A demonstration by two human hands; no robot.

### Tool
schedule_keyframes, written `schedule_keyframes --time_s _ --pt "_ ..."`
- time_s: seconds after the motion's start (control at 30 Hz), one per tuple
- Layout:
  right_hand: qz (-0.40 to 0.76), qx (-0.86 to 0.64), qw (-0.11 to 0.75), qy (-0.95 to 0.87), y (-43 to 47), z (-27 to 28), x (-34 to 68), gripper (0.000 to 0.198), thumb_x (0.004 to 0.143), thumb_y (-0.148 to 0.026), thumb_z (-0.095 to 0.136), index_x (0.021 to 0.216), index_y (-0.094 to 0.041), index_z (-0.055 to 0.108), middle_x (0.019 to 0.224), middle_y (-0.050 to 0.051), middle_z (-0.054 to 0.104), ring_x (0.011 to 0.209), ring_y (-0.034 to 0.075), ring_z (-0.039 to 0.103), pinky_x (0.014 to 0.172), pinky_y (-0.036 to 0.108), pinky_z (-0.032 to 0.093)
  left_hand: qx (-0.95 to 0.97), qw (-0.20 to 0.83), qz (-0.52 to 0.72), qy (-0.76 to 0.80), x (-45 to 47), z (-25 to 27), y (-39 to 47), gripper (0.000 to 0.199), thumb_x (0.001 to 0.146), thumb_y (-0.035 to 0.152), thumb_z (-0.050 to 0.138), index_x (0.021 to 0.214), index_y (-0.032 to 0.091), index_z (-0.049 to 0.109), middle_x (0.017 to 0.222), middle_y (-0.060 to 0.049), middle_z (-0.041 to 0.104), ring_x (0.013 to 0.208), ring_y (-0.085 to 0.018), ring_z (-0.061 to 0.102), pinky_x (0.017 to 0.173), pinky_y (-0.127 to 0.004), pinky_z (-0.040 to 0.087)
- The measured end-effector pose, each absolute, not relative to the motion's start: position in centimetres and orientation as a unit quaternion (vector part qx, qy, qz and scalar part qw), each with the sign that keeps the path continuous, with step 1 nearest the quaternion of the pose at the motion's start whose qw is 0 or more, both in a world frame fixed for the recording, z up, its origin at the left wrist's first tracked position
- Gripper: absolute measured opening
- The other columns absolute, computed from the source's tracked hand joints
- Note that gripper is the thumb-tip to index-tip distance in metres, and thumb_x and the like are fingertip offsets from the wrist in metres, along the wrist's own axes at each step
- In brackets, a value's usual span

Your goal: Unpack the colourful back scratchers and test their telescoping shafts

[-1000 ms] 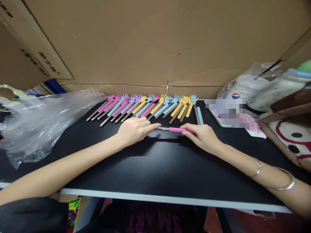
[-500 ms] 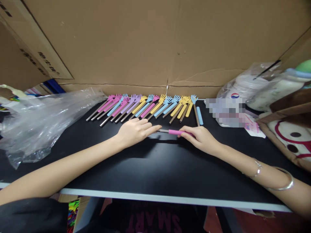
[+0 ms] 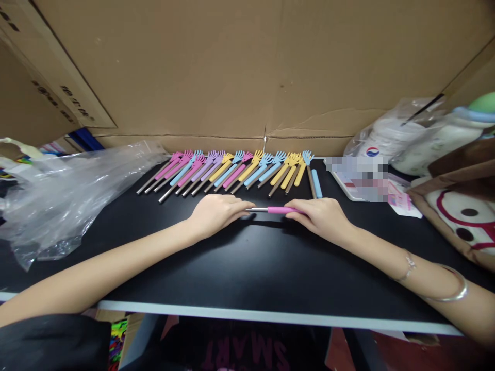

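Level above the black table, a pink back scratcher (image 3: 279, 210) spans the gap between my two hands. Its bare metal rod runs left into the fingertips of my left hand (image 3: 219, 212), which is closed in a pinch on that end. The pink grip's right end is held between thumb and fingers of my right hand (image 3: 319, 214). No claw head shows on this piece; its ends are hidden by my hands. Just behind my right hand lies a blue back scratcher (image 3: 317, 183) beside a metal rod with a blue claw (image 3: 308, 157).
Behind my hands runs a slanted row of pink, blue, purple and yellow back scratchers (image 3: 228, 172). Crumpled clear plastic (image 3: 73, 196) covers the table's left. A flat blurred item (image 3: 358, 180), a bagged cup (image 3: 392, 139) and a brown bag (image 3: 460, 216) stand right. Cardboard (image 3: 216, 72) walls the back.
My left fingers, which had the index stretched along the rod, have come down and closed on its end. My right hand stays on the pink grip, nearly still.
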State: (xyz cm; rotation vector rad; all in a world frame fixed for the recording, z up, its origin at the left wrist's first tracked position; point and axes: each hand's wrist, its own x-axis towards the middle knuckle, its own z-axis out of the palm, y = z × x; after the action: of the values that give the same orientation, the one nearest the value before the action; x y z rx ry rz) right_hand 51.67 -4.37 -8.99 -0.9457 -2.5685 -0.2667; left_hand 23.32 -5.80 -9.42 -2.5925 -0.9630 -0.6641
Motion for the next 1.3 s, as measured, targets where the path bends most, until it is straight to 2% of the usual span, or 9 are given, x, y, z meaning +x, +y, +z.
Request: schedule_keyframes --time_s 0.2,0.4,0.57,0.77,0.97,1.17,1.3 --pt "-0.218 -0.297 0.236 -0.899 -4.8 -8.4 51.5 0.036 0.096 -0.044 0.043 0.089 -0.020 0.068 0.073 0.000 0.072 0.062 0.011 0.064 0.051 0.023 0.034 -0.899 0.015 -0.195 -0.393 23.6 -9.2 -6.3 0.034 0.097 0.043 0.041 0.109 0.024 0.067 0.088 0.000 0.073 0.077 -0.012 0.067 0.061 -0.019 0.041" --pt "-0.250 -0.303 0.207 -0.896 -5.2 -7.9 51.4 0.036 0.095 -0.047 0.043 0.089 -0.022 0.069 0.065 -0.001 0.067 0.059 0.010 0.058 0.055 0.025 0.035 -0.871 -0.164 -0.168 -0.431 24.0 -8.5 -6.6 0.029 0.095 0.042 0.048 0.112 0.027 0.066 0.062 0.006 0.064 0.058 -0.009 0.060 0.056 -0.017 0.034" --pt "-0.263 -0.289 0.214 -0.895 -5.2 -7.8 51.5 0.031 0.094 -0.044 0.047 0.089 -0.023 0.069 0.061 -0.002 0.064 0.057 0.009 0.054 0.054 0.027 0.033 -0.847 -0.262 -0.165 -0.433 24.1 -8.5 -6.5 0.033 0.093 0.046 0.048 0.110 0.026 0.068 0.058 0.006 0.060 0.056 -0.009 0.055 0.056 -0.017 0.032" --pt "-0.290 -0.282 0.228 -0.886 -5.3 -8.0 51.5 0.025 0.093 -0.041 0.051 0.094 -0.025 0.070 0.059 -0.002 0.063 0.055 0.011 0.049 0.053 0.029 0.029 -0.839 -0.313 -0.156 -0.417 24.1 -8.1 -6.3 0.035 0.093 0.046 0.047 0.111 0.025 0.068 0.058 0.006 0.059 0.055 -0.008 0.050 0.056 -0.016 0.031" --pt "-0.275 -0.319 0.237 -0.875 -5.9 -7.8 50.9 0.028 0.094 -0.042 0.049 0.093 -0.023 0.070 0.067 0.001 0.067 0.062 0.013 0.051 0.057 0.031 0.029 -0.833 -0.327 -0.160 -0.418 24.1 -7.9 -6.3 0.036 0.093 0.046 0.046 0.110 0.024 0.069 0.058 0.005 0.059 0.055 -0.008 0.048 0.053 -0.016 0.029" --pt "-0.225 -0.326 0.232 -0.888 -5.6 -7.7 50.8 0.032 0.095 -0.042 0.046 0.092 -0.020 0.069 0.072 0.002 0.068 0.068 0.014 0.054 0.058 0.030 0.030 -0.826 -0.305 -0.170 -0.443 24.4 -7.9 -6.5 0.036 0.091 0.046 0.050 0.108 0.021 0.070 0.057 0.004 0.059 0.051 -0.008 0.049 0.052 -0.017 0.031" --pt "-0.170 -0.341 0.224 -0.897 -5.3 -7.9 50.8 0.038 0.095 -0.045 0.041 0.091 -0.020 0.068 0.074 0.004 0.069 0.069 0.014 0.056 0.059 0.028 0.034 -0.836 -0.231 -0.177 -0.465 24.7 -8.3 -6.7 0.033 0.091 0.043 0.051 0.111 0.024 0.070 0.062 0.003 0.065 0.052 -0.009 0.053 0.054 -0.018 0.032"
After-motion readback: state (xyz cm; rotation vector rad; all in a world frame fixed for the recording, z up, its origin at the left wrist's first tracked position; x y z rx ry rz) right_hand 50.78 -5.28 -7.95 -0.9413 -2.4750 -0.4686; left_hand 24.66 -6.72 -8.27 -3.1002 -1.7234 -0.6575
